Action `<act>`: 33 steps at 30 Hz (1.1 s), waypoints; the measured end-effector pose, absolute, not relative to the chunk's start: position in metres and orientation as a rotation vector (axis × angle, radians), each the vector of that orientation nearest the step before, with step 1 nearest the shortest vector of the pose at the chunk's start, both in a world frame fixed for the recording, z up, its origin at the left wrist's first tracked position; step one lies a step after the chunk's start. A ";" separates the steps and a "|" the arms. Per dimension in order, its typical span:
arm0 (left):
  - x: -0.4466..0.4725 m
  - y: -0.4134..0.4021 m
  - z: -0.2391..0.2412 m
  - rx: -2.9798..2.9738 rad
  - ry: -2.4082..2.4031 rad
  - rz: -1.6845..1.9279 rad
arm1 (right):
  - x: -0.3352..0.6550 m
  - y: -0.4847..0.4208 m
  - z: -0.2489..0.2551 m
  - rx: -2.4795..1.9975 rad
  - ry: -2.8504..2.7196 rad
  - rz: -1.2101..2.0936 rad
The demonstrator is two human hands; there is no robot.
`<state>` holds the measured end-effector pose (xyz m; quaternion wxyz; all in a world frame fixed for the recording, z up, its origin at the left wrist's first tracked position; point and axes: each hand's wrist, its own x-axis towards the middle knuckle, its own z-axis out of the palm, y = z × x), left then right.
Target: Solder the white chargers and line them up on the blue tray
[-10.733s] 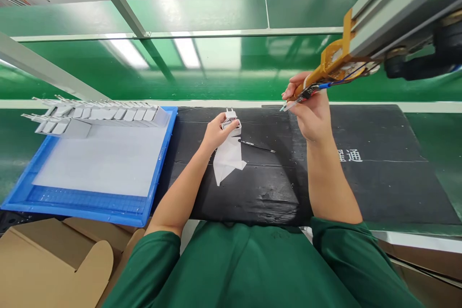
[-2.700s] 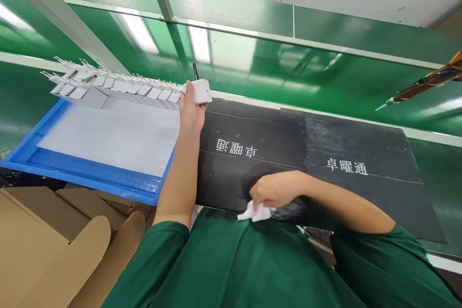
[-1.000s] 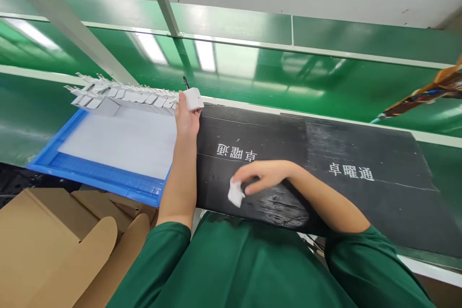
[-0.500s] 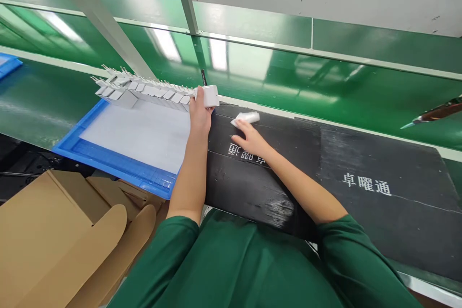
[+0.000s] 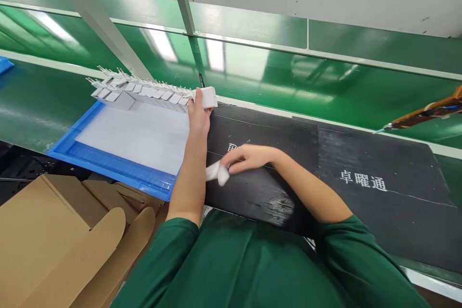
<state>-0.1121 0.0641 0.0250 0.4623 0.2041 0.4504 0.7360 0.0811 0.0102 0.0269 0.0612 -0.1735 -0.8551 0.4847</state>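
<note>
My left hand (image 5: 198, 111) is closed around a white power adapter (image 5: 209, 97) at the right end of a row of similar white adapters (image 5: 159, 94) with prongs sticking up. That row stands along the back of a blue tray (image 5: 149, 181) lined with a white sheet (image 5: 132, 134). Over the black mat (image 5: 249, 197), my right hand (image 5: 250, 156) pinches a crumpled white wipe (image 5: 221, 174), smeared a little by motion. Part of the wipe reaches behind my left forearm.
A dark pen-like stick (image 5: 201, 80) leans behind the adapter. At the right hangs an orange-brown tool (image 5: 420, 114) with a pale tip. Open cardboard boxes (image 5: 43, 231) stand below left, and a second black mat (image 5: 390, 221) lies to the right.
My right hand has come toward me and to the left with the wipe, off the far part of the mat. The left hand keeps its hold. The hanging tool shows further into view.
</note>
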 end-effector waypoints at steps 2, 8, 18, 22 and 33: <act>-0.110 0.064 0.024 0.518 1.110 1.800 | 0.108 0.014 0.032 -0.891 -2.410 1.240; -0.099 0.067 0.017 0.538 1.126 1.762 | 0.182 -0.021 0.045 -0.659 -2.612 1.693; -0.085 0.066 0.015 0.584 1.176 1.693 | 0.248 -0.066 0.043 -0.909 -2.474 1.700; -0.080 0.065 0.013 0.661 1.237 1.628 | 0.262 -0.078 0.046 -1.409 -2.169 1.172; -0.076 0.052 0.001 1.590 1.557 1.199 | 0.257 -0.076 0.045 -1.691 -1.985 0.956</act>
